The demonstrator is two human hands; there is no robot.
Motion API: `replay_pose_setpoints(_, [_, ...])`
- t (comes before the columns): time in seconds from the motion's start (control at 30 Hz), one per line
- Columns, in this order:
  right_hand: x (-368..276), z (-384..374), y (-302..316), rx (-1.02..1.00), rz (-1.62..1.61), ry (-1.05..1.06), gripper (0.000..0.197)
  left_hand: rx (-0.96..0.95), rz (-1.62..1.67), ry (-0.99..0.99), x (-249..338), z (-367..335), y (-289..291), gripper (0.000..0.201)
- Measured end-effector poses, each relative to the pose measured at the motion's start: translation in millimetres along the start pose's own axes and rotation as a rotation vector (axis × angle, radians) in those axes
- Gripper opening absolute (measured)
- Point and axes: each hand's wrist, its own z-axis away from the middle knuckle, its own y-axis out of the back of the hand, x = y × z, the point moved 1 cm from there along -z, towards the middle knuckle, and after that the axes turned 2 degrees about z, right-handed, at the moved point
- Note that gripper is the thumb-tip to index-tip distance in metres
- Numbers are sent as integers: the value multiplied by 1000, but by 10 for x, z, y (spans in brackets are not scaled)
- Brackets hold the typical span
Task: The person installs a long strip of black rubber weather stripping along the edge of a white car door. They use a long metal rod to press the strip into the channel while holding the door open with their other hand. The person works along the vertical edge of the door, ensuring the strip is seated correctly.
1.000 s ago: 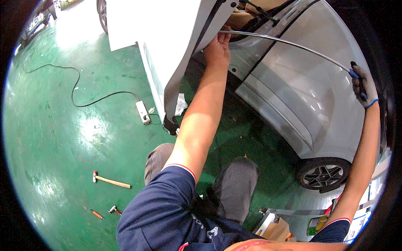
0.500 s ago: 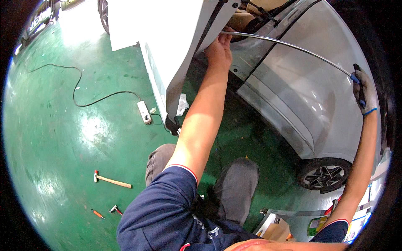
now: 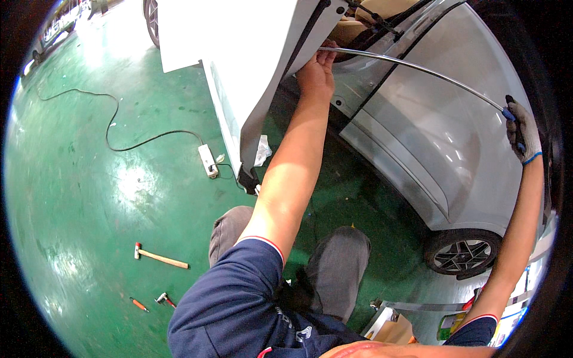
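A long shiny metal rod (image 3: 427, 73) with a blue handle runs from the edge of the opened white car door (image 3: 233, 59) across to the right. My bare left hand (image 3: 316, 73) is closed around the rod close to the door edge; the rod's far end is hidden there. On the right, my right hand (image 3: 526, 132), in a grey-and-white glove with dark fingers, grips the blue handle. Behind and below the rod is the light-coloured rear side of the car (image 3: 418, 137).
A mallet (image 3: 161, 258), a small hammer (image 3: 166, 299) and an orange-handled tool (image 3: 139, 305) lie on the green floor at left. A white power strip (image 3: 207, 161) trails a black cable (image 3: 110, 122). Near my right forearm stands an open cardboard box (image 3: 394, 329). The rear wheel (image 3: 462, 253) is at right.
The view has shifted slightly, and both hands keep their hold on the rod. My right hand appears a touch lower, with the rod's handle end tilting along with it.
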Motion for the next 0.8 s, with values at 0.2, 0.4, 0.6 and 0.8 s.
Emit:
replay_pose_setpoints(0.2, [-10, 10, -57, 28, -78, 129, 21, 1, 38, 2, 21, -35, 38, 22])
replay_pose_setpoints(0.4, [-87, 162, -115, 73, -46, 135, 19, -5, 94, 15, 4, -56, 74, 23])
replay_pose_setpoints(0.6, [-55, -44, -5, 17, -11, -75, 17, 31, 49, -14, 34, -43, 24, 22])
replay_pose_setpoints(0.8, [53, -126, 63, 10, -16, 23, 18, 16, 10, -8, 29, 14, -30, 18])
